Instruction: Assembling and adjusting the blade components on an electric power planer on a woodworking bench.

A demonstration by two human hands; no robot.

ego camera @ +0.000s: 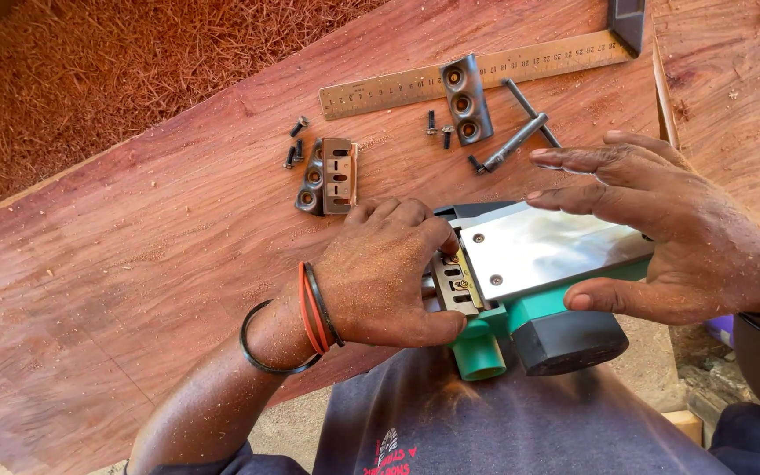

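Observation:
A green and black electric planer (534, 303) lies upside down on my lap against the wooden board's edge, its shiny metal sole plate (547, 251) facing up. My left hand (384, 273), dusted with sawdust, rests on the cutter drum area, fingertips pressing a blade piece (455, 277) there. My right hand (661, 224) is spread over the sole plate, fingers apart and hovering, thumb against the green body.
On the reddish wooden board (151, 237) lie a steel ruler (477, 75), two blade clamp plates (327, 176) (465, 98), several small bolts (296, 141) and a socket wrench (516, 141). Wood shavings (116, 70) pile at the upper left.

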